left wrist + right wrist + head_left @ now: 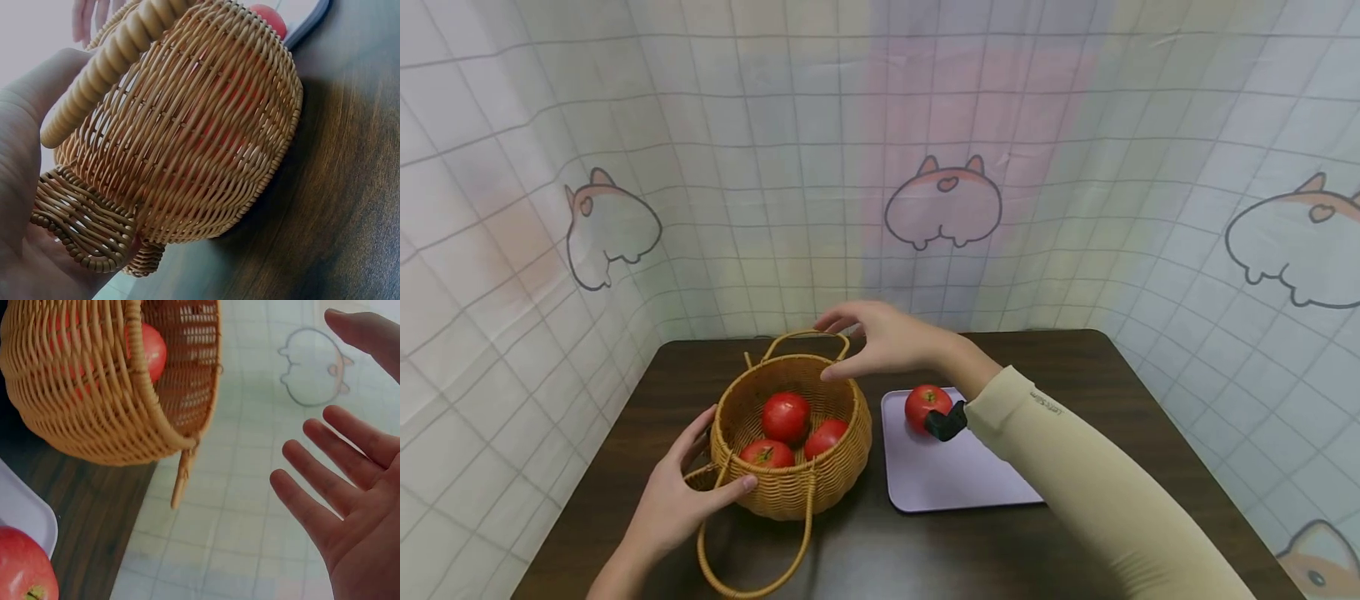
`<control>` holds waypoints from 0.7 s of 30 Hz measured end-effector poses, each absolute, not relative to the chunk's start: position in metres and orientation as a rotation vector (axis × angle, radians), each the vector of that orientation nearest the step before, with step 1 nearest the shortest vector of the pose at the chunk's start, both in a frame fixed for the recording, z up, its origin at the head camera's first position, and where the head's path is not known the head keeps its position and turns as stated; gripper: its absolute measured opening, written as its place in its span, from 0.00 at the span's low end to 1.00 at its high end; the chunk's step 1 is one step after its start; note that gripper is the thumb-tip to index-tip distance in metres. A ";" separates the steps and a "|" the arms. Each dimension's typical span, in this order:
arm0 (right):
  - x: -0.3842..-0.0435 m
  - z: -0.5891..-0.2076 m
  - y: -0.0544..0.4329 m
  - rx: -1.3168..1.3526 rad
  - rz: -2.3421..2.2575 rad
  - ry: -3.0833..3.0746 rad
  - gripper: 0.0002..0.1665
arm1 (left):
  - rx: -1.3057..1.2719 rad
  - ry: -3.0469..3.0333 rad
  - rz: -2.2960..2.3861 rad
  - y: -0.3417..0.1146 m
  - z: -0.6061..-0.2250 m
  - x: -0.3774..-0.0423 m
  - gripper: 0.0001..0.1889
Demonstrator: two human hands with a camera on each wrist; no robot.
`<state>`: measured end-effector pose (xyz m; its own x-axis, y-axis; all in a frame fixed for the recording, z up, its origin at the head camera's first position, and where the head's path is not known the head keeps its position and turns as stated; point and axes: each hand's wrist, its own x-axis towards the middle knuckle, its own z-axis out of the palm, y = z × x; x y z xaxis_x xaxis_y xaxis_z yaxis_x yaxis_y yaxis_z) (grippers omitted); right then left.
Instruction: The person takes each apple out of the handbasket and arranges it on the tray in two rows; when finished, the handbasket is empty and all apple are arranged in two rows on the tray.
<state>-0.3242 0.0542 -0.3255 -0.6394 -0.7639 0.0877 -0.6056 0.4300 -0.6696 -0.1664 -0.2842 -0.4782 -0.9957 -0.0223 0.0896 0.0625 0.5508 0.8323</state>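
The sleeve (1067, 467) foremost, the right hand (887, 337) spreads empty fingers (306, 503) wide beside the stiff-looking basket (850, 458), whose left side the left hand (673, 500) grips; apples (786, 417) inside, below those spread fingers, seem firm, slick, bruisable, best cupped.

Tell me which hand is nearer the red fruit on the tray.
Right. The right hand hovers by the far right rim of the basket, close to the red fruit; the left hand grips the basket's left side, with the basket between it and the fruit.

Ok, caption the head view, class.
Left hand gripping a basket of apples, right hand close by, one apple on a tray.
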 end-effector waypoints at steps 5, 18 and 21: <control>-0.324 -0.321 0.033 -1.154 -0.849 2.373 0.41 | -0.057 -2.680 -1.471 -0.284 -0.479 -0.169 0.59; -0.333 -0.331 -0.020 -1.097 -0.518 2.317 0.49 | -0.059 -2.671 -1.477 -0.287 -0.480 -0.168 0.58; -0.334 -0.333 -0.029 -1.046 -0.436 2.306 0.52 | -0.054 -2.673 -1.475 -0.287 -0.478 -0.166 0.58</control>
<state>-0.3339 -0.0291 -0.3333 -0.5357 -0.7643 -0.3589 -0.5807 0.6421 -0.5005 -0.1663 -0.2867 -0.4782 -0.9955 -0.0115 0.0946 0.0739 0.5334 0.8426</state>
